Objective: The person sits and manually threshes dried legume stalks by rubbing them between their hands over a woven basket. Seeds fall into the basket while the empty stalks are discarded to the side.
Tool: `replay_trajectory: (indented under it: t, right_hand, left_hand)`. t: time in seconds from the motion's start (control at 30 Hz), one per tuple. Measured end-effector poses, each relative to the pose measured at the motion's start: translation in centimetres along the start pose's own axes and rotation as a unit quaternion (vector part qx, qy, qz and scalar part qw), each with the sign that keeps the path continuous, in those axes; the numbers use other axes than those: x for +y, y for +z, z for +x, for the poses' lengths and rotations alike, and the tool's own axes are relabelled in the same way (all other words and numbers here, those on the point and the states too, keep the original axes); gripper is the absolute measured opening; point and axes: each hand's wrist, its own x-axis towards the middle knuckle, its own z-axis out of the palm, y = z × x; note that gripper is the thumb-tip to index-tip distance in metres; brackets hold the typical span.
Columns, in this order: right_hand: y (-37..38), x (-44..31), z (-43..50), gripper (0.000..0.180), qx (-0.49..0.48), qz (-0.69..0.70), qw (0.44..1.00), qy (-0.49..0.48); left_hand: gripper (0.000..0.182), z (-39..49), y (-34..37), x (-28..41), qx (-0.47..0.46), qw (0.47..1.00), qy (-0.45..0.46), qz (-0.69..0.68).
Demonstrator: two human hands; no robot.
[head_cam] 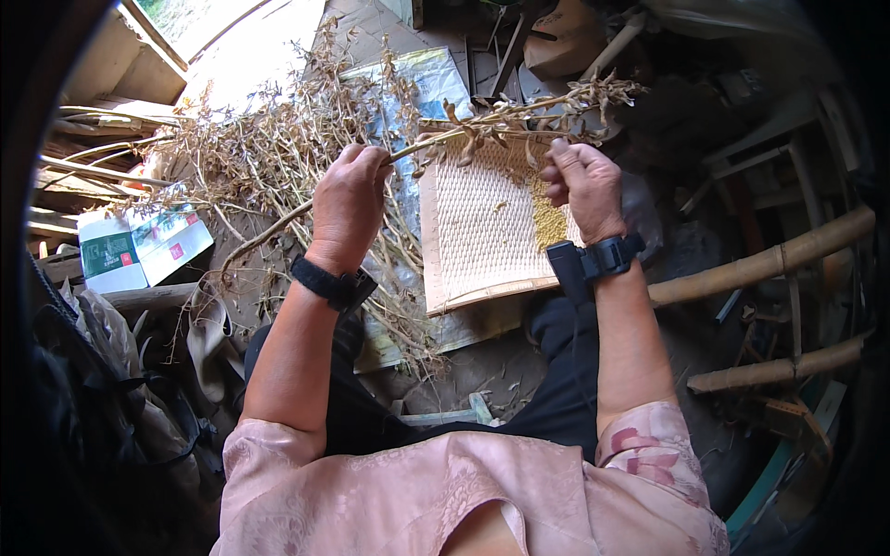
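My left hand [353, 198] is closed around the stem of a dried bean plant [445, 137]. Its root end trails down to the left, and its branches with brown pods reach right, above a woven bamboo tray [473, 222]. Close under the pods is my right hand [587, 182], thumb against the curled fingers; whether a pod is pinched between them cannot be made out. Yellow beans [549, 215] lie heaped on the tray's right part, with a few loose ones [499, 206] nearer its middle. Both wrists wear black straps.
A large heap of dried bean plants [278, 146] spreads at the left, partly over a plastic sack [441, 76]. Flattened printed cardboard [142, 243] lies farther left. Bamboo poles [772, 260] jut in from the right. Plastic bags [111, 340] are at the lower left.
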Motion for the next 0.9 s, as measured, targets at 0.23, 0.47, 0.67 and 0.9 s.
replay_trajectory:
  t: [0.23, 0.47, 0.67, 0.9]
  right_hand:
    - [-1.6, -1.0, 0.3, 0.038, 0.139, 0.16, 0.977, 0.002]
    - [-0.8, 0.4, 1.0, 0.015, 0.048, 0.191, 0.979, 0.057]
    - [-1.1, 1.3, 1.7, 0.014, 0.023, 0.275, 0.956, 0.105]
    - [-1.6, 1.7, 2.1, 0.013, 0.012, 0.341, 0.931, 0.126]
  left_hand:
    - [0.011, -0.1, -0.8, -0.5, -0.012, 1.0, -0.011, 0.01]
    - [0.012, -0.2, -0.9, -0.2, -0.02, 1.0, -0.017, 0.001]
    - [0.011, -0.6, -0.7, 0.1, -0.055, 0.998, 0.007, -0.038]
    - [0.012, -0.9, -0.6, 0.2, -0.077, 0.996, 0.02, -0.046]
